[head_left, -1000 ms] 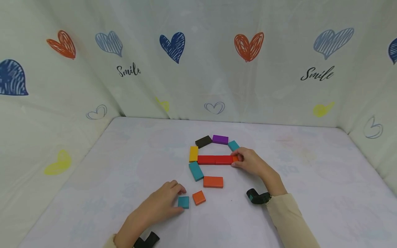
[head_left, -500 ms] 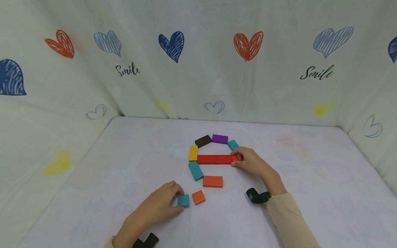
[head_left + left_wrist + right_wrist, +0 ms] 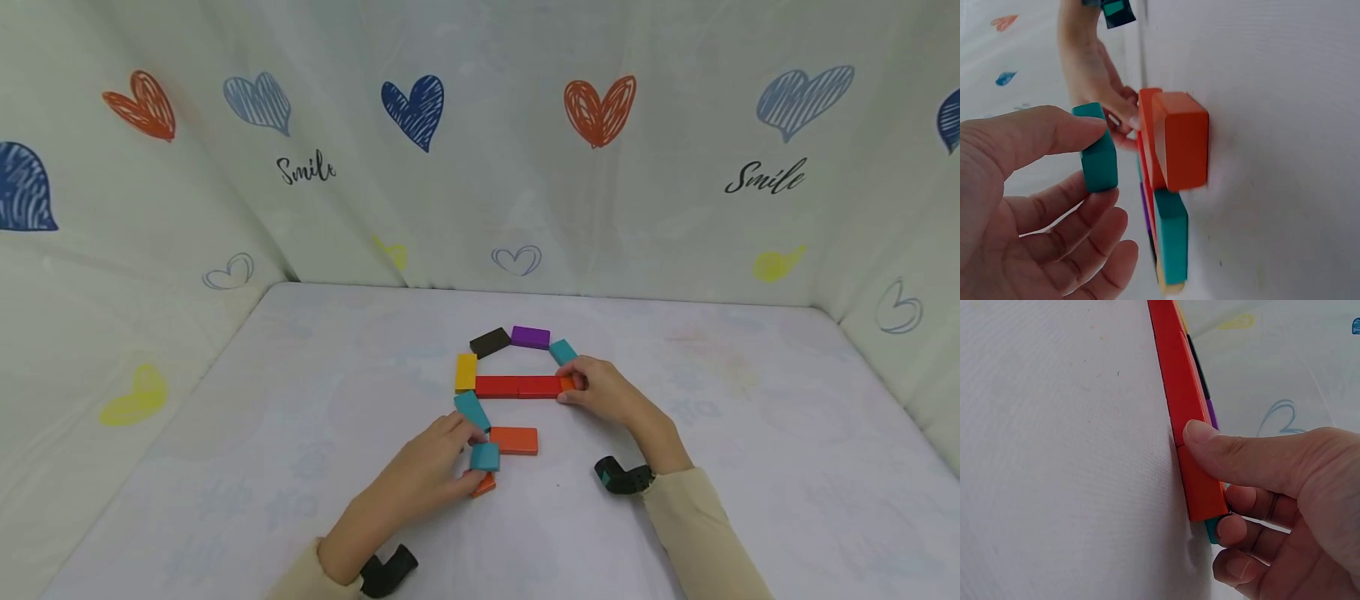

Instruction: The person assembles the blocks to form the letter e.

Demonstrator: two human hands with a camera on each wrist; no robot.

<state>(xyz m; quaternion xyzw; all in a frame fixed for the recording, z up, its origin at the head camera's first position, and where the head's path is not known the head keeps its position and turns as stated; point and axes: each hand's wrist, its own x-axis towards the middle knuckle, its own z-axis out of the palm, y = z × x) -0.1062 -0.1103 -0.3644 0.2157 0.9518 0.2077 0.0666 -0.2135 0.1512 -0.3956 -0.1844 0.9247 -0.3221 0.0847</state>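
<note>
My left hand (image 3: 423, 471) pinches a small teal block (image 3: 1100, 156) between thumb and fingers, raised off the table. Just below it in the head view, a small orange block (image 3: 484, 485) is partly covered. My right hand (image 3: 611, 392) has thumb and fingers on an orange block (image 3: 1202, 487) at the right end of a row of two red blocks (image 3: 517, 387). Around that row lie a yellow block (image 3: 466, 372), a black block (image 3: 490, 342), a purple block (image 3: 530, 337) and a teal block (image 3: 562, 351). Below the yellow one come a slanted teal block (image 3: 471, 410) and a longer orange block (image 3: 517, 441).
A white cloth covers the table (image 3: 712, 400). Behind it hangs a pale curtain (image 3: 495, 192) printed with hearts and "Smile". Black devices are strapped at both wrists, the right one (image 3: 622, 477) hanging near the tabletop.
My left hand has picked up the small teal block and carried it right and farther from me, above the orange blocks. My right hand stays at the end of the red row.
</note>
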